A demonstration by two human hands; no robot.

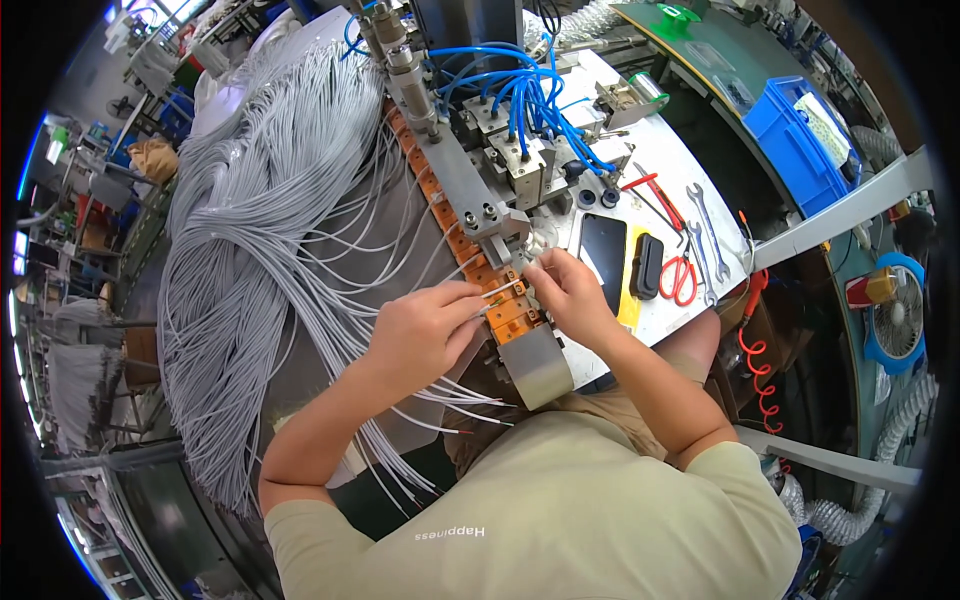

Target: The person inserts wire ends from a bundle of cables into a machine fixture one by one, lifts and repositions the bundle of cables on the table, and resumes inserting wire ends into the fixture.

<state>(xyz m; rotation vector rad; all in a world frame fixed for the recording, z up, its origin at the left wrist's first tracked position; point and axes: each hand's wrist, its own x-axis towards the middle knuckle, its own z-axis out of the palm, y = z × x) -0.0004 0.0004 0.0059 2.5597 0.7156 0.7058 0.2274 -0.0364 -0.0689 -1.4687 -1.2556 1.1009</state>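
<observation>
- My left hand [420,335] pinches a grey wire [497,292] and lays its tip on the orange clips [505,300] of the machine's rail.
- My right hand [565,290] grips the same wire's end just beside it, fingers closed.
- The grey wire bundle [260,230] lies to my left; a phone [603,250] and red scissors [680,272] lie to the right.

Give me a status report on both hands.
Left hand pinching a grey wire onto the orange clip track. Right hand steadying the wire end. Nothing in the way.

Head-worn fisheye, looking down, close, rim probably distorted
</observation>
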